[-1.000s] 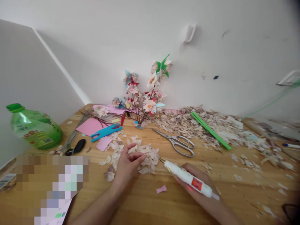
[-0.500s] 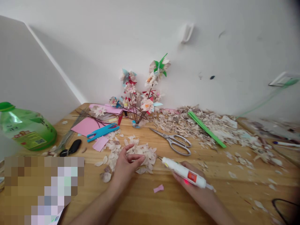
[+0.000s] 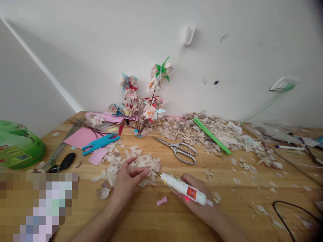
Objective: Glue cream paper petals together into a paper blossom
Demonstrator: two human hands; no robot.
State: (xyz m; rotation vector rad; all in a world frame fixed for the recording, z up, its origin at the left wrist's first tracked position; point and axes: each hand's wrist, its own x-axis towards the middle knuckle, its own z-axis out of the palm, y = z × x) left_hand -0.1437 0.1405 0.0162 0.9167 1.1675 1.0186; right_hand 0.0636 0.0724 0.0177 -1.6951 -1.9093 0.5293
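Observation:
My right hand (image 3: pixel 194 193) is wrapped round a white hot glue gun (image 3: pixel 180 186), a red light glowing under its body and a clear glue stick poking out of the back. The gun's tip points left, close to the fingertips of my left hand (image 3: pixel 128 179). Thumb and finger of that hand are pinched together; whatever they hold is too small to make out. Behind it lies a loose pile of pale dried petals (image 3: pixel 148 163). On the wood in front rests a small pink paper strip (image 3: pixel 162 201).
Silver scissors (image 3: pixel 180 150) lie behind the glue gun. Handmade flowers on twigs (image 3: pixel 151 112) stand by the wall. A petal heap (image 3: pixel 176 129) with green strips (image 3: pixel 212 135) spreads right. Blue strips (image 3: pixel 101 143), pink paper (image 3: pixel 82 137) and a green bottle (image 3: pixel 22 144) are left.
The view has turned to the right, so everything sits further left in the picture. Both hands keep nearly the same pose, the glue gun tip still near my left fingertips.

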